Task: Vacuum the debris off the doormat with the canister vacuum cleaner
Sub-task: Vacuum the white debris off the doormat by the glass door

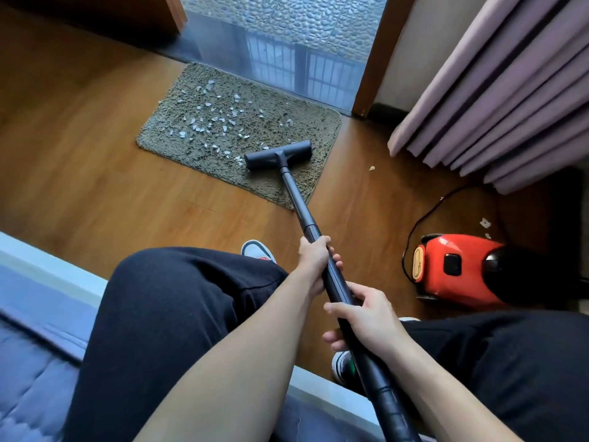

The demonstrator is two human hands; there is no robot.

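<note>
From the head camera I see my left grip (pixel 314 255) and right grip (pixel 366 315) both clamped round the smooth black wand (pixel 294 199). Ahead, its T-shaped nozzle (pixel 278 154) sits on the shaggy doormat (pixel 197 154) (pale flakes (pixel 204 122) scattered leftward); glossy red canister (pixel 455 266) to the right.

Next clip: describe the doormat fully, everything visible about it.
The doormat is a shaggy, olive-brown rectangle with rounded corners, lying flat on the wooden floor just inside the glass door, its far edge against the sill. White scraps of debris are scattered mostly over its left and middle parts; the right side looks nearly clear. The dark vacuum head rests on its near right area, and the wand crosses its near edge. Nothing else touches it.
</note>
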